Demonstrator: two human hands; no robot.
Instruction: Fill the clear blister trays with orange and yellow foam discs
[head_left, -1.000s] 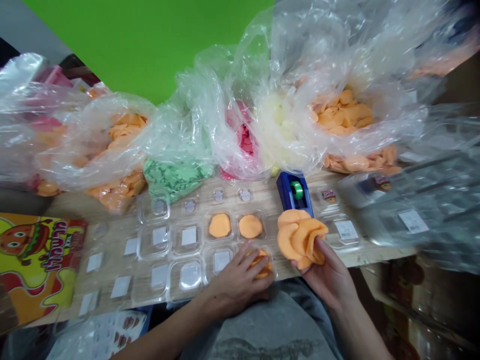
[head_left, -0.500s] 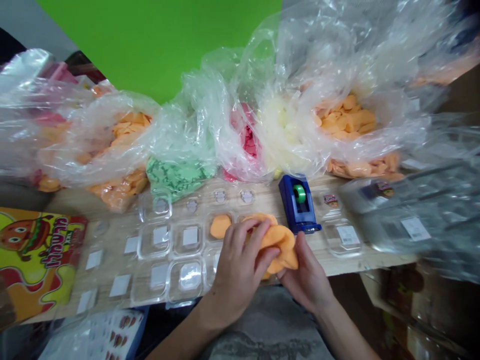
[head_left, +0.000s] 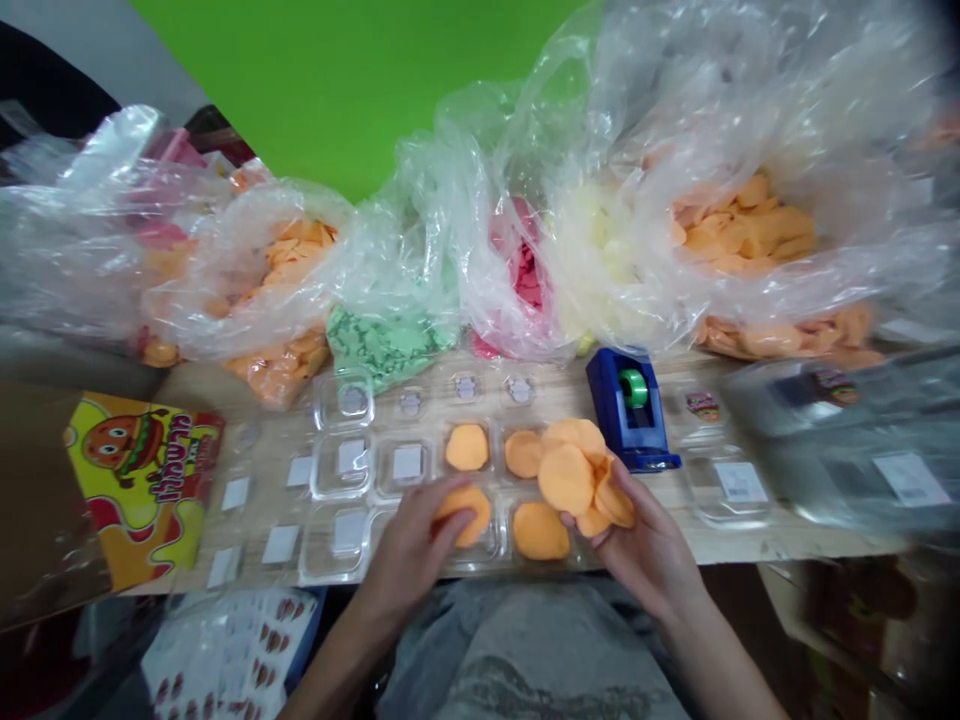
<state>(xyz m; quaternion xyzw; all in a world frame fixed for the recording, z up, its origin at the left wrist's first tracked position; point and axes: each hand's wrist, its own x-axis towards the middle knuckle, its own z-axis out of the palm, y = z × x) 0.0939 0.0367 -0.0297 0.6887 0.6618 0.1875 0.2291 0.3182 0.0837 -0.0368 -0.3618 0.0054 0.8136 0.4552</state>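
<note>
The left hand (head_left: 409, 560) lies over an orange disc (head_left: 469, 515) in a front compartment of a clear plastic tray (head_left: 330, 465). Its fingers (head_left: 450, 495) sit close together across the disc, and whether they grip it or only press on it, I cannot tell. The right hand (head_left: 649, 545) cups a loose stack of orange discs (head_left: 576, 478) just above the tray, with the fingers (head_left: 622, 490) curled around the stack and clamped on it. Three more discs lie singly in neighbouring compartments: two in the back row (head_left: 466, 447) and one at the front (head_left: 540, 530), right under the stack. Other compartments show white squares, and small round labels sit further back. A blue tape dispenser (head_left: 628, 410) with a green roll stands on the wooden table (head_left: 562, 395), just beside the stack. Along the table's far side, clear plastic bags hold orange (head_left: 742, 235), green (head_left: 386, 345), pink (head_left: 525, 275) and pale yellow (head_left: 600, 235) pieces. A burger-printed box (head_left: 142, 470) lies at the left, a sticker sheet (head_left: 240, 650) sits below the table's near edge, and blurred packs (head_left: 832, 450) lie at the right.
</note>
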